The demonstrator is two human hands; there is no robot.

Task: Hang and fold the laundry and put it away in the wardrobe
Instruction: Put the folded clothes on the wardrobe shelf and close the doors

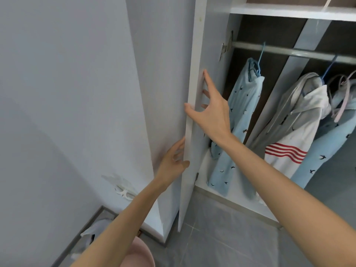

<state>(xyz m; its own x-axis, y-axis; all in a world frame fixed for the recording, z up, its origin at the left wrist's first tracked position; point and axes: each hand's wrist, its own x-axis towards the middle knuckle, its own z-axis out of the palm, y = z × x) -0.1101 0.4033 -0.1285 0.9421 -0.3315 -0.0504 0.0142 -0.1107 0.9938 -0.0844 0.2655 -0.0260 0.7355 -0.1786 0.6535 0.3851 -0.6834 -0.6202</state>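
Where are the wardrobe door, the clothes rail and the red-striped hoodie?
wardrobe door point(197, 45), head view, its white edge.
clothes rail point(289, 51), head view, middle of the bar.
red-striped hoodie point(283, 153), head view, its red stripes.

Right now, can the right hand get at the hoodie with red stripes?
Probably yes. The door stands open, the right hand only rests on its edge, holding nothing, and nothing hangs before the hoodie.

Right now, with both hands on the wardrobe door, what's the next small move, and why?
Probably swing the door shut. The left hand and right hand rest open on its free edge, holding no laundry, and the blue garment and striped hoodie already hang on the rail. If more laundry waits out of view, keep it open instead.
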